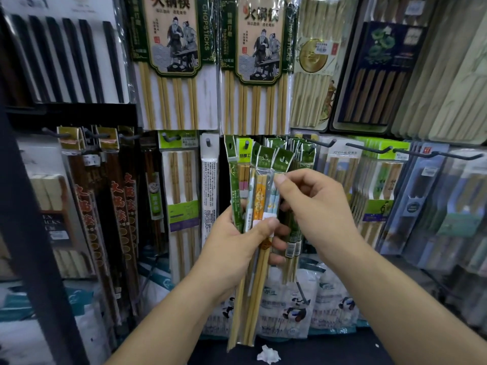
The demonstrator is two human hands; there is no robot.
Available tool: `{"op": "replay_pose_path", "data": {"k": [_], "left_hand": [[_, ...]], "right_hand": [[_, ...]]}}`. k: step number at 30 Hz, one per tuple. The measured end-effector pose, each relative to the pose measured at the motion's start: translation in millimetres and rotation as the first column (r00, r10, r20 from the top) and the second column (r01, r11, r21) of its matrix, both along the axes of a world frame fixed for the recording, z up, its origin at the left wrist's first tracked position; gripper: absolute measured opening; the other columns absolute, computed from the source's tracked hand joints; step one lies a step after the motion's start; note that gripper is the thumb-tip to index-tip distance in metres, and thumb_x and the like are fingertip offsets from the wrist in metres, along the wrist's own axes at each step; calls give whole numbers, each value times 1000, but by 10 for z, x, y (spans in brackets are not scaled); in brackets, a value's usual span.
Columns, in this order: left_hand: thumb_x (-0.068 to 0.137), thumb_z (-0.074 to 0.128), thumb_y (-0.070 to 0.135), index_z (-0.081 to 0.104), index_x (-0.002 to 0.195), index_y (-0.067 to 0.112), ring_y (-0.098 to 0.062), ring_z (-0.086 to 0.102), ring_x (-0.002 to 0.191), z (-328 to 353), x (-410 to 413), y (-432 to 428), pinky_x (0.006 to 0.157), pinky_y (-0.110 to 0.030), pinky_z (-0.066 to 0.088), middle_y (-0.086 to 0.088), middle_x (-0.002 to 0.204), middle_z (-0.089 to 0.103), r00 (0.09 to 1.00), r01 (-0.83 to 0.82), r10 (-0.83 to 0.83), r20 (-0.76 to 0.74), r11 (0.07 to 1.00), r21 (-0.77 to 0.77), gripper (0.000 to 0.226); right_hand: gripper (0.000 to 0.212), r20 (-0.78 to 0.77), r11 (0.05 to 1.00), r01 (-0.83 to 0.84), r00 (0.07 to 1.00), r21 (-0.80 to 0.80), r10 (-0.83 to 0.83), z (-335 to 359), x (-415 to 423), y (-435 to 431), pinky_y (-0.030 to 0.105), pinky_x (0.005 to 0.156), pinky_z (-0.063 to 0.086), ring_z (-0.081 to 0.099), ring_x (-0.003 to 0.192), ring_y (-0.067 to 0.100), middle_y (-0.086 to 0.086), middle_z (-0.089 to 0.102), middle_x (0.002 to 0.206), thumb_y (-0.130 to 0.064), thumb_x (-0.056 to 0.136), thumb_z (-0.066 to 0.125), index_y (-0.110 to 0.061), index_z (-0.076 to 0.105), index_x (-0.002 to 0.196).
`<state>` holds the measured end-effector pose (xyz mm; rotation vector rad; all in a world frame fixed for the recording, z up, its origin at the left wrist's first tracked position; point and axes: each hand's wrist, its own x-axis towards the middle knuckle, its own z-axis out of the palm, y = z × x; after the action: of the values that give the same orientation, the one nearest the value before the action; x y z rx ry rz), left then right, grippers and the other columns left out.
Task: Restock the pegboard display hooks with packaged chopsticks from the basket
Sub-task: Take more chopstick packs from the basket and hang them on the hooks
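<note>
Packaged chopsticks point(259, 201): fanned bundle of slim glossy clear sleeves with green card headers and pale bamboo sticks inside, upright before the display. Left hand point(237, 248) grips the bundle mid-length; right hand point(316, 206) apparently pinches one sleeve near its header. Dark metal hooks point(369, 149) behind.

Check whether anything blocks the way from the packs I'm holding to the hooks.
Nothing visible does. The left hand grips the packs in front of the display, the right hand pinches one, and the hook tip to their right sticks out bare.
</note>
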<state>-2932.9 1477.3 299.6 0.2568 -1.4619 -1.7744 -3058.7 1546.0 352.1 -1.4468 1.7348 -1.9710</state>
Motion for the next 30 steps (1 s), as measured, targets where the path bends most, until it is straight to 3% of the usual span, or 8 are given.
{"op": "replay_pose_path", "data": {"k": [5,8,10,12,15,20,26,30], "left_hand": [[87,73,28,60,120,12,-33,78,79,-6,17,14,62,-37,64,-23,100,77,999,35,-35,-30,999,4,39],[91,70,31,57,126,10,-36,78,88,-7,27,2,64,-38,64,-22,102,77,998,53,-53,-29,999,12,43],[91,70,33,58,125,11,-35,78,91,-12,27,-12,66,-39,64,-18,102,78,1000,26,-25,-11,999,44,42],[91,70,34,58,121,12,-29,79,91,-36,25,-51,66,-35,64,-13,99,80,999,-45,43,27,997,55,39],[98,65,29,53,119,10,-31,78,92,-73,12,-91,70,-38,64,-17,97,79,999,-42,42,3,997,69,31],[88,66,41,53,118,9,-25,73,71,-78,31,-97,63,-36,62,-17,88,77,998,-47,47,37,999,9,46],[91,65,40,55,119,9,-20,69,64,-65,30,-74,60,-34,60,-16,87,77,998,-25,26,49,999,-21,42],[91,65,40,55,117,9,-20,69,63,-67,29,-80,60,-35,61,-17,87,78,998,-22,23,53,999,-29,42]], "right_hand": [[11,155,997,-75,985,-14,76,41,-23,-1,16,53,45,57,65,9,-3,63,69,-25,91,75,-14,73,91],[9,215,994,-102,971,-32,106,69,-55,11,16,52,45,58,64,8,-3,64,73,-20,90,76,-15,70,93],[8,245,995,-93,964,-37,99,101,-80,15,19,50,43,56,63,9,-2,62,74,-19,93,73,-20,68,86],[24,282,995,-53,957,-82,75,151,-116,10,20,49,40,52,59,9,-3,59,69,-19,97,68,-26,68,74],[30,266,992,61,964,-107,-30,224,-192,8,22,52,40,49,58,10,-5,55,64,-21,99,65,-25,67,69],[27,246,989,119,965,-91,-93,261,-277,-16,18,49,40,48,56,7,-8,53,61,-20,99,64,-21,64,72],[33,213,987,152,967,-52,-137,290,-331,-54,18,50,37,43,53,5,-13,47,54,-24,100,62,-23,61,67],[29,211,988,142,969,-53,-128,306,-340,-78,20,52,36,41,59,11,-4,45,62,-23,101,61,-17,61,72]]}}
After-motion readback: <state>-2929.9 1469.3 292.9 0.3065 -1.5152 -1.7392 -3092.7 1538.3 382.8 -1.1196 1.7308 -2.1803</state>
